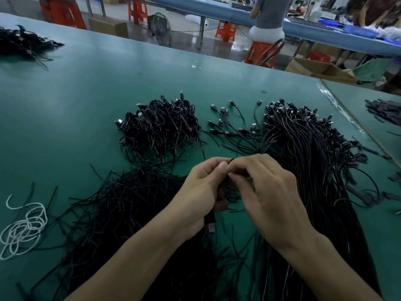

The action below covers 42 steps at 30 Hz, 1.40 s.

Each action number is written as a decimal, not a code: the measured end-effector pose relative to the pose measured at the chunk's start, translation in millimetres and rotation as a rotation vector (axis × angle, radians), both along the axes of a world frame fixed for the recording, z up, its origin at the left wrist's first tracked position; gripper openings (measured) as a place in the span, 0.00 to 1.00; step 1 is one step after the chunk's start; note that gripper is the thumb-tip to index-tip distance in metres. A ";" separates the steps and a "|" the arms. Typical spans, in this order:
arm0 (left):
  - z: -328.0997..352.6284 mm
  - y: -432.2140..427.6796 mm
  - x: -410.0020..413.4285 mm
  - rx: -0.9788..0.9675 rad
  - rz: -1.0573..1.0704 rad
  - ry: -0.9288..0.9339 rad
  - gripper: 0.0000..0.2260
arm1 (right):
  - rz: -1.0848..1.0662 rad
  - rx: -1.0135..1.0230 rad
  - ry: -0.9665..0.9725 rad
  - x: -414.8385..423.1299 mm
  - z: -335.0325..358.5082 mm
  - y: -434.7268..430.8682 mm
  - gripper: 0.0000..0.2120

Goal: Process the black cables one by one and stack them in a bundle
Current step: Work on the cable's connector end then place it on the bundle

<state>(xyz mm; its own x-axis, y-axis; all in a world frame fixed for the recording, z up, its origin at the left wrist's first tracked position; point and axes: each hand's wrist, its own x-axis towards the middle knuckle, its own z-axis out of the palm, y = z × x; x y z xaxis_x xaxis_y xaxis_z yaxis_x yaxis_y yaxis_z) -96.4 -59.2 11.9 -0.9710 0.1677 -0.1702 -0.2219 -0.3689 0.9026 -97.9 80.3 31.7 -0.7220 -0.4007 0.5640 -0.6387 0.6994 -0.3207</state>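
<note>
At centre of the green table (pixel 86 83), towards its near edge:

Item 1. Left hand (pixel 201 192), fingers curled round a black cable (pixel 232 192), thumb pressed on top. The cable's USB plug (pixel 211 227) sticks out below the palm.

Item 2. Right hand (pixel 267 192), just beside the left and meeting it at the thumbs, with thumb and forefinger pinching the same cable. A small loop (pixel 231 160) rises between the two hands. The held length is bunched up; whether anything is wound round it cannot be told.

Item 3. Pile of coiled cables (pixel 158 127), beyond the left hand, plugs and bare wire ends showing.

Item 4. Heap of straight cables (pixel 314 153), right of the hands, plugs pointing away and running down to the near edge.

Item 5. Loose cables (pixel 234 127), few, fanned out between items 3 and 4.

Item 6. Heap of thin black strands (pixel 130 203), under and left of the left forearm.

Item 7. White cord (pixel 23 229), tangled, near the left edge.

Item 8. Further black pile (pixel 21 43), far left corner.

Background: a person (pixel 269 18) seated on an orange stool (pixel 260 53) at another bench, a floor fan (pixel 161 29), and an open cardboard box (pixel 321 69).
</note>
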 end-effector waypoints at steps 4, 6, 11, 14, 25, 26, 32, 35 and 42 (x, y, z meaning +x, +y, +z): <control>3.3 2.6 1.7 0.061 0.103 0.021 0.15 | -0.076 -0.273 -0.093 8.4 -2.6 -12.4 0.10; 4.2 6.3 4.2 0.069 0.130 0.106 0.13 | -0.073 -0.528 -0.200 11.7 0.7 -17.5 0.13; 8.6 6.0 7.3 0.185 0.162 0.235 0.15 | 0.092 -1.139 -0.745 12.6 8.6 -21.6 0.13; 9.6 2.5 4.6 0.139 0.143 0.252 0.17 | 0.202 -1.261 -1.017 14.7 5.7 -16.5 0.10; 4.2 -7.6 0.7 -0.533 0.239 0.587 0.13 | 0.092 -1.178 -0.906 -4.3 5.9 6.6 0.10; 4.2 -7.0 0.8 -0.546 0.223 0.586 0.11 | 0.088 -1.134 -0.864 -5.6 5.6 8.1 0.10; -1.6 -0.2 3.9 -0.453 0.133 0.552 0.06 | 0.047 -0.697 -0.484 -9.6 -2.8 10.5 0.21; -3.9 -1.5 1.3 -0.421 0.110 0.528 0.07 | 0.051 -0.716 -0.487 -9.5 -6.3 9.6 0.24; -4.1 -4.6 3.4 -0.672 0.125 0.595 0.03 | 0.043 -0.904 -0.544 -10.2 -14.0 13.2 0.20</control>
